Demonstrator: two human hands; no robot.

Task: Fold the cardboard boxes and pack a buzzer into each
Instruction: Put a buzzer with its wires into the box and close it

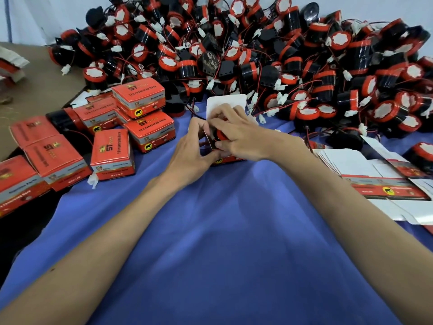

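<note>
open box: centre of the blue-clothed tabletop, between the hands; white flap upright at far side
buzzer: in the box mouth, red rim showing; axis hidden
left hand: fingers curled on the box's left wall
right hand: fingers clamped over the buzzer

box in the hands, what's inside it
A red buzzer sits inside the box, white flap up. The left hand grips the box, the right hand grips the buzzer, covering most of it; its wire is hidden.
</note>
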